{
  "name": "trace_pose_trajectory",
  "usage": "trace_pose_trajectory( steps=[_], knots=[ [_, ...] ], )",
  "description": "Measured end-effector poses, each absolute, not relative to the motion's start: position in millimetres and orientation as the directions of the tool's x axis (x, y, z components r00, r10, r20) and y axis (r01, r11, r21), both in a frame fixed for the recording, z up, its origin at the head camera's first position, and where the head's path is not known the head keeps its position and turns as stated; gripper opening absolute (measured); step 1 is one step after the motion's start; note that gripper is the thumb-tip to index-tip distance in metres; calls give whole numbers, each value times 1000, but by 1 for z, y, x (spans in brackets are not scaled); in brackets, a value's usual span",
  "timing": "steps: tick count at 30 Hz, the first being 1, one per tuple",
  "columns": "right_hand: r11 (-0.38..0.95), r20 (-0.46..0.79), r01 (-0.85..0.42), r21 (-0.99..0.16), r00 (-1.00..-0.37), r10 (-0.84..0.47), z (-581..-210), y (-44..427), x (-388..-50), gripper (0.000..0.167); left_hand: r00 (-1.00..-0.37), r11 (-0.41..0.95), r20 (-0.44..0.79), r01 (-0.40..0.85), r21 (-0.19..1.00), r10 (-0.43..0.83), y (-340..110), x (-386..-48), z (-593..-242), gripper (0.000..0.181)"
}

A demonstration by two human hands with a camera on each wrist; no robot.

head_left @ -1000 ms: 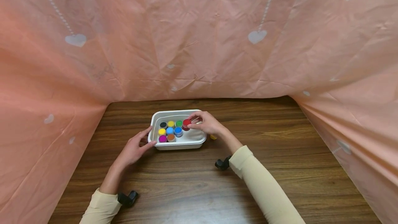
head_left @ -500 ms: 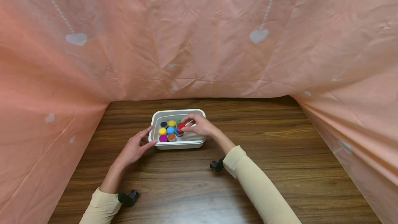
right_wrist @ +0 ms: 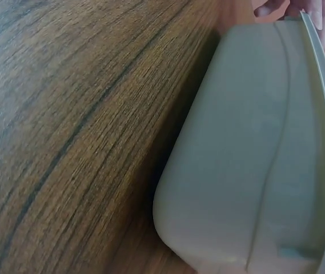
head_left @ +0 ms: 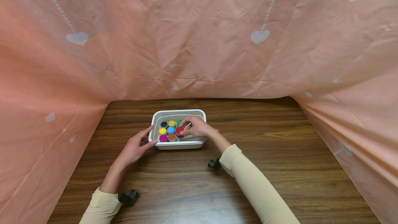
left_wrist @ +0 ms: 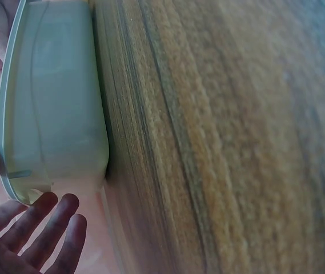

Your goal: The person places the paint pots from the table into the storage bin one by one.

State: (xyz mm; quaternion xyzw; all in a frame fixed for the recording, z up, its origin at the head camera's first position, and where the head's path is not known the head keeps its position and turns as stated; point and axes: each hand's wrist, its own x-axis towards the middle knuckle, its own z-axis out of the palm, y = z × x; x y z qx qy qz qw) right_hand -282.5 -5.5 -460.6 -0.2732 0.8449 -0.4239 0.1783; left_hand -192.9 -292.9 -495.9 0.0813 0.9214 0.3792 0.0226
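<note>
In the head view a white plastic bin [head_left: 178, 145] holds several small paint jars with coloured lids. My right hand [head_left: 196, 127] reaches over its right side and pinches a red-lidded paint jar [head_left: 179, 131] between thumb and fingers. Around it are a light-blue jar [head_left: 170, 130], a brown jar [head_left: 171, 137] and a partly covered green jar [head_left: 178, 123]. A darker blue jar seen earlier is hidden by the red one. With fingers spread, my left hand [head_left: 133, 149] touches the bin's left end; the left wrist view shows the thumb at the rim. The right wrist view misses the right hand's grip.
Black [head_left: 163, 124], two yellow [head_left: 163, 131] and purple [head_left: 163, 138] jars fill the bin's left part. Beneath it is a brown wood-grain table [head_left: 174, 179]. A pink curtain [head_left: 199, 44] with hearts encloses the back and sides.
My right hand has moved left and a little toward me with the red paint jar, from beside the darker blue jar to over its place. The left hand stays at the bin's end.
</note>
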Motion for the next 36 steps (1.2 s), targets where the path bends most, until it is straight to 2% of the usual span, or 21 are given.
trace_pose_trajectory(
  steps=[12, 22, 36],
  knots=[
    [580, -127, -294, -760, -807, -576, -462, -9, -280, 22, -986, 690, 11, 124, 713, 166, -292, -193, -494, 74],
    [598, -139, -306, -740, -802, -582, -468, -18, -280, 21, -987, 697, 6, 118, 708, 161, -293, -192, -495, 74],
    [703, -150, -341, -624, -830, -536, -472, -24, -279, 22, -987, 695, -6, 108, 711, 160, -293, -193, -494, 74]
  ],
)
